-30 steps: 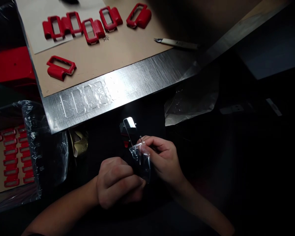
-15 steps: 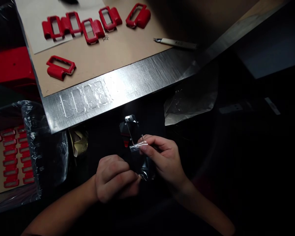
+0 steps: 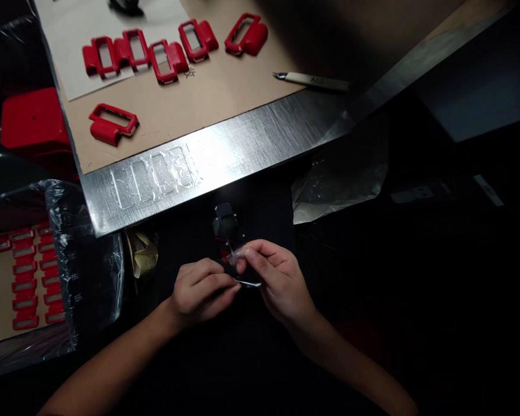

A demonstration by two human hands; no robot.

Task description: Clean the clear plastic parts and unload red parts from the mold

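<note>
Below the table edge, my right hand (image 3: 281, 278) is closed in a pinch on a crinkled bit of clear film (image 3: 236, 255). Beyond those fingertips extends a dark, glossy rectangular panel (image 3: 226, 219), see-through in part, with small tabs along its sides. My left hand (image 3: 203, 292) is closed too, its thumb and fingertip gripping the end of a thin shiny film strip (image 3: 249, 283). That strip reaches across towards my right palm. Whether it is still joined to the panel, I cannot tell.
Several red plastic frames (image 3: 168, 60) lie on the cardboard-covered table, with a craft knife (image 3: 314, 80) to their right. Clear film outlines (image 3: 149, 173) stick to the metal edge (image 3: 238, 147). Left, a plastic-lined box (image 3: 93, 271) holds rows of red frames. A clear bag (image 3: 338, 185) hangs at the right.
My left hand has risen slightly, and the shiny film now shows as a thin, flat strip. The panel has tilted and looks darker. The camera view has shifted a little.
</note>
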